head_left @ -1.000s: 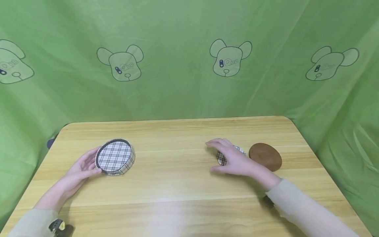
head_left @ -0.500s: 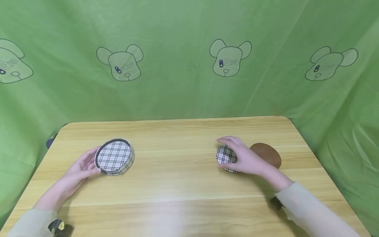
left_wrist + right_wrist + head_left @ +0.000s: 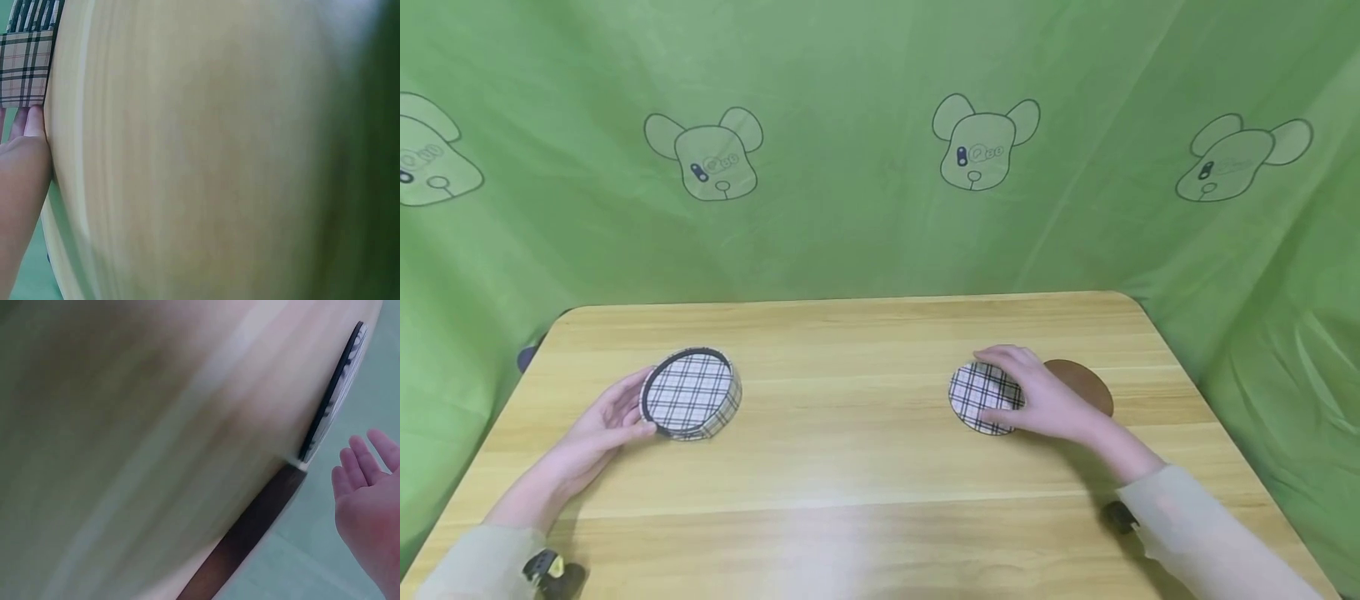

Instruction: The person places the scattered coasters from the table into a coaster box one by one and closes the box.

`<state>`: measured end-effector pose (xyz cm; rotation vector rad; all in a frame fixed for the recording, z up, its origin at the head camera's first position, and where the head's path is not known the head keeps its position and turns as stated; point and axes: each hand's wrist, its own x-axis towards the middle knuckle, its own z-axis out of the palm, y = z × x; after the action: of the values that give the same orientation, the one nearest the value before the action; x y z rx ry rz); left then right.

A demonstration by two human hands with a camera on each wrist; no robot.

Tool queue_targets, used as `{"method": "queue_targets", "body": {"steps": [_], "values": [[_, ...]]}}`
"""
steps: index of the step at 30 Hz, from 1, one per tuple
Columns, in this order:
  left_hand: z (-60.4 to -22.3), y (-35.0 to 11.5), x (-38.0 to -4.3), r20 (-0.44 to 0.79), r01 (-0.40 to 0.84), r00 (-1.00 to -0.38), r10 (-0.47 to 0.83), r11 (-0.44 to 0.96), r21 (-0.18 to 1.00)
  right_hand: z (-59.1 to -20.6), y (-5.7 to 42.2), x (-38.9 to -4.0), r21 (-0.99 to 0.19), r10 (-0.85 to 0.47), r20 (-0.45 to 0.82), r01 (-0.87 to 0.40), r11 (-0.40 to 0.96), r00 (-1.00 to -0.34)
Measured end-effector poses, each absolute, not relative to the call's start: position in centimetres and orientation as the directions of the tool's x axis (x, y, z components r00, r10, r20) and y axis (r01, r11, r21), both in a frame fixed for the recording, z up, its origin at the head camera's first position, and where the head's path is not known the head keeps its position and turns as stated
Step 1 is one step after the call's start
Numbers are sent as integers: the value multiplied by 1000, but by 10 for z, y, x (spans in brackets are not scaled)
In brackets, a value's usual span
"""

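My left hand (image 3: 606,433) holds a shallow round plaid holder (image 3: 691,395), thumb at the near rim and fingers at its far left side. The holder's dark rim surrounds a plaid face. In the left wrist view, the plaid side wall (image 3: 24,69) shows above the fingers (image 3: 34,122). On the right of the table, a flat plaid disc like a coaster (image 3: 973,398) lies with its black edge visible. My right hand (image 3: 1048,400) hovers over the disc's right part, fingers spread and holding nothing. In the right wrist view that hand (image 3: 369,487) is clear of the disc (image 3: 334,394).
A brown rounded disc (image 3: 1086,388) lies just right of the plaid disc, partly hidden by my right hand. The light wood table (image 3: 835,450) carries these things. Green patterned cloth (image 3: 850,167) hangs behind and at both sides.
My right hand has drawn to the right, uncovering more of the plaid disc and covering more of the brown disc. My left hand and the holder have barely moved.
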<state>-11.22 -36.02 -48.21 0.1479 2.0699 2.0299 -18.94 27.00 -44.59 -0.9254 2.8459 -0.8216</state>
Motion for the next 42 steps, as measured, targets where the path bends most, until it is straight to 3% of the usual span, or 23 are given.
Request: {"method": "queue_targets", "body": {"steps": [42], "values": [[-483,-361,-113,-108,-104,-965,237,30,994,-451,280,-188,-474,-535,-17,-465,748,-844]]}}
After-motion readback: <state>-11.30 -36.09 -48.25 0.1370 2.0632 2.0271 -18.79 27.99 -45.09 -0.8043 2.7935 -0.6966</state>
